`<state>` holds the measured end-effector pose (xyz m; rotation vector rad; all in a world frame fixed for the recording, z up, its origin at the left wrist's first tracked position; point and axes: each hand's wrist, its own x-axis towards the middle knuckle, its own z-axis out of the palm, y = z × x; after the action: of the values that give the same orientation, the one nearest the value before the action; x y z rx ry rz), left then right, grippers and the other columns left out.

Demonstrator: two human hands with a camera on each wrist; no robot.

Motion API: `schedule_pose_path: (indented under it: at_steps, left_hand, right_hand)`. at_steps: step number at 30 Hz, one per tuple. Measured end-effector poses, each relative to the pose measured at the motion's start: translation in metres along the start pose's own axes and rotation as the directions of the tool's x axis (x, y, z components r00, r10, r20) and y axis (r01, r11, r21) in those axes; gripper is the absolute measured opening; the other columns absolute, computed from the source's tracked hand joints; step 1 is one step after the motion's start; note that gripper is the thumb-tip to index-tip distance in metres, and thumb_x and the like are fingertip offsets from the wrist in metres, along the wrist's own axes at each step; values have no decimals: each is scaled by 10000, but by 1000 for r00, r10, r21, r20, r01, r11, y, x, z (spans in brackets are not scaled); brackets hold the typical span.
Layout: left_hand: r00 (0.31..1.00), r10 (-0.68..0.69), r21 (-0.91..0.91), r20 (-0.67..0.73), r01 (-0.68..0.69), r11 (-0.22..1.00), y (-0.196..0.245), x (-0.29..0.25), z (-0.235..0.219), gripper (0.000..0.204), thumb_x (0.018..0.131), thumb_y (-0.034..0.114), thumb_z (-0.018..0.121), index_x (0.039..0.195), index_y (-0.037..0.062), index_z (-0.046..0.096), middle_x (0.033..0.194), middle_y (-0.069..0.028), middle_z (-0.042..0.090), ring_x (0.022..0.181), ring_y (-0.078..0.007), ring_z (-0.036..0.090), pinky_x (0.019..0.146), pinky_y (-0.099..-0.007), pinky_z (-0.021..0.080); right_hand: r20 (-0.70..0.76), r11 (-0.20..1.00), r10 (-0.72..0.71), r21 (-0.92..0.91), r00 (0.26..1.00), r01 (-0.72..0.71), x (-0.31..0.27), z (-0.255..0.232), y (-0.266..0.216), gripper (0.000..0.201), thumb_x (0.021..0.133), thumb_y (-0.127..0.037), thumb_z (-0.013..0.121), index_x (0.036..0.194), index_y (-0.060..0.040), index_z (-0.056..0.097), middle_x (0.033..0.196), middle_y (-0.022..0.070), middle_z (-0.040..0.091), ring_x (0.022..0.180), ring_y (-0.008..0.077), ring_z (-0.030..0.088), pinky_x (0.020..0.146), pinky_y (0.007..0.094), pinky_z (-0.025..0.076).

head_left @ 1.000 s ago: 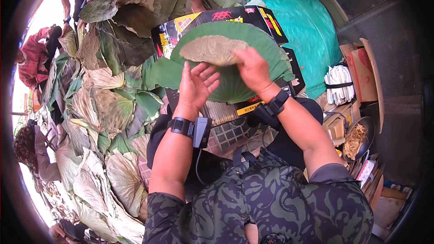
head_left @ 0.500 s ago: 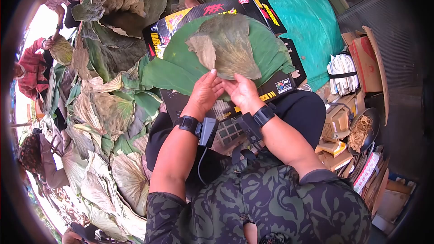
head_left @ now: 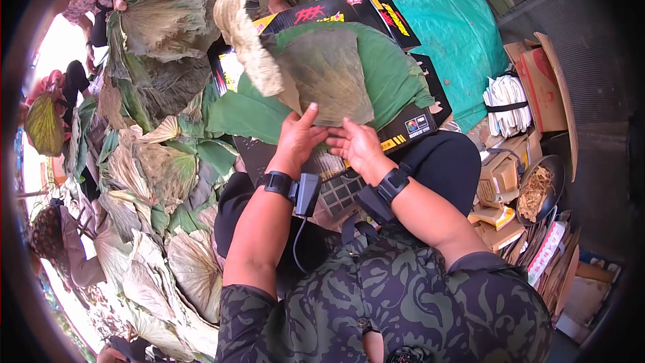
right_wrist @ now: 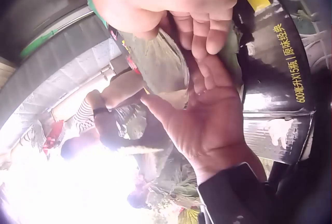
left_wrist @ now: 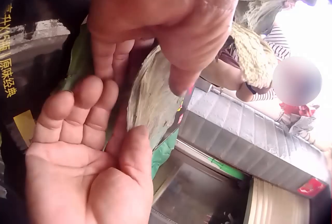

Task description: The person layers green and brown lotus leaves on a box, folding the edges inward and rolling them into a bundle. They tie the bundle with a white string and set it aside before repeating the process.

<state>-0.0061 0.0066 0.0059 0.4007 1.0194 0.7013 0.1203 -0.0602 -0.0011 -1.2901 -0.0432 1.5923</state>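
Partly across brown leaf [head_left: 326, 74], pale curled leaf [head_left: 248, 39]; beyond, teal tarpaulin [head_left: 463, 40].

On the right, a crinkled teal plastic tarp [head_left: 457, 33] lies spread out. Beyond it sits a bundle of white sheets [head_left: 505, 119] bound by a black strap [head_left: 508, 107] — just beside a red-and-brown cardboard carton [head_left: 541, 97]. Lower down, a round dark bowl [head_left: 557, 191] holds brown shreds [head_left: 535, 191] — flattened brown cardboard pieces [head_left: 564, 272] stand below, near a pink-edged white strip [head_left: 545, 255].

Head view: bright daylight from left, black fisheye corners. Wrist views: white glare, curved edges, soft hands [left_wrist: 88, 182].
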Motion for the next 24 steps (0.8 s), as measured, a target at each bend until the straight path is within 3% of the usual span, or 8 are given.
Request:
schedule_pose_path:
  at_steps: [5,10,11,13,16,19,22,24]
  left_hand:
    - [968,248,200,29,-248,948,3,12,-8,358,830,-57,432,1173,41,460,1051,-102,575,854,-211,608,637,-323,548]
    - [982,174,277,73,-188,942,21,19,-16,307,875,35,403,1174,67,463,1030,-76,591,830,-190,613,625,-329,537]
    - [995,96,230,-34,-86,969,21,22,-24,292,892,89,394,1178,71,453,1040,-85,587,829,-205,613,632,-338,530]
    - [990,5,37,-140,0,999,13,27,-31,305,926,226,369,1189,84,428,1071,-109,571,828,-246,608,675,-367,505]
    - [981,-17,14,-194,20,1000,8,31,-30,302,925,259,375,1164,87,444,1087,-111,560,859,-257,600,718,-395,484]
    - [961,-43,80,-274,67,995,11,33,-31,350,926,375,361,1130,110,460,1029,-69,584,831,-193,590,683,-367,469]
    - [950,-100,55,-297,121,991,25,19,-21,428,921,443,331,1154,102,443,1039,-72,562,807,-177,547,663,-355,434]
    - [949,-135,4,-284,141,990,24,22,-23,485,918,470,311,1191,85,421,1079,-91,528,803,-185,507,662,-354,404]
  right_hand:
    - [21,1000,5,5,1000,-5,-18,0,-2,424,824,-416,584,1035,-55,513,916,106,607,687,214,615,534,304,495]
    - [-231,982,-36,-191,972,-9,-22,-17,-24,338,818,-338,611,922,-33,509,747,74,566,590,162,582,443,263,467]
    - [-274,947,-233,-284,933,153,-18,-19,-31,334,808,-320,626,903,-21,510,729,63,550,565,140,556,428,255,454]
    - [-264,776,-584,-460,767,432,-7,-18,-58,332,776,-273,672,871,7,519,711,34,524,569,91,504,469,231,439]
    - [95,383,-884,-412,457,827,21,24,-128,540,717,-297,720,1066,50,498,983,110,558,900,182,533,807,311,426]
    - [274,-183,-959,-790,69,586,32,86,-198,713,628,-388,737,1129,50,479,1063,207,559,1030,336,507,901,397,392]
    - [384,-291,-908,-865,169,408,52,119,-233,751,596,-421,739,1127,49,490,1071,229,564,1021,352,526,879,400,416]
    - [328,-141,-761,-926,559,351,66,124,-240,794,604,-405,744,1166,83,465,1096,233,561,998,299,566,846,358,445]
